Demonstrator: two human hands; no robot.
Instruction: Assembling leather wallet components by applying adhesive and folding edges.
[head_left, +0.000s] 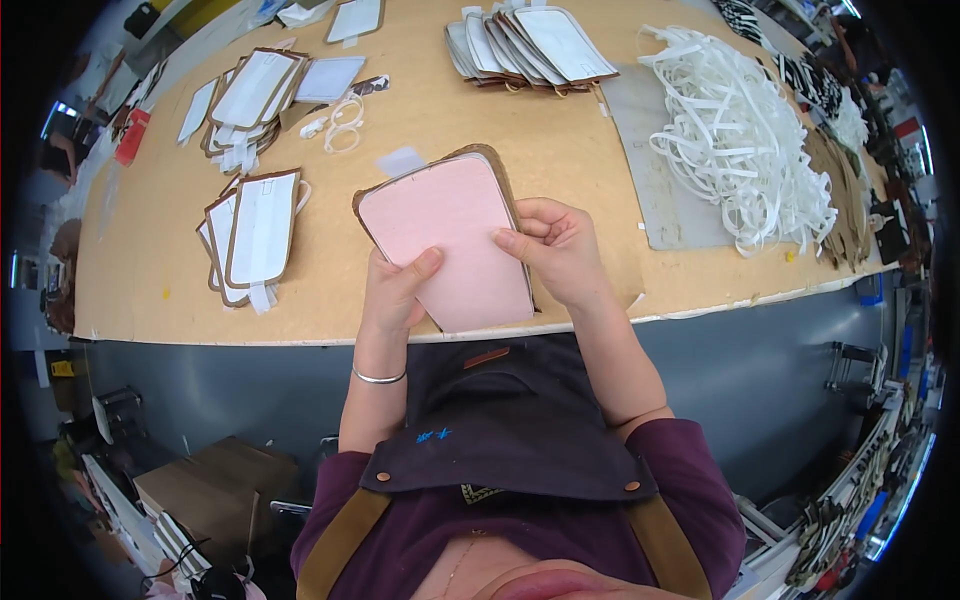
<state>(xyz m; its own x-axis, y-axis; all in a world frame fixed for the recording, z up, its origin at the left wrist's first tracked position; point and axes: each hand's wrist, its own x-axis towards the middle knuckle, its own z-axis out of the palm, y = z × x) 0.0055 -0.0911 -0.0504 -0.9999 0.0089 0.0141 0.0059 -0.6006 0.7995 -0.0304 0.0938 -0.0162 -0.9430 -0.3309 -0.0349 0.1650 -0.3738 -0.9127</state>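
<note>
A pink panel (455,240) with rounded corners and a brown border is held at the table's near edge, tilted a little. My left hand (397,288) grips its left side, thumb on the pink face and fingers underneath. On the right side, my right hand (555,245) pinches the border, with the thumb on top and the fingers curled behind. A pale translucent tab (401,160) shows just beyond the panel's far edge; whether it is attached, I cannot tell. The underside of the panel is hidden.
White brown-edged panels lie in a near-left pile (262,230), a far-left pile (255,90) and a far stack (540,50). White strips (735,130) lie tangled on a grey sheet (675,225) at right. A thin white loop (345,125) and a red item (132,137) sit left.
</note>
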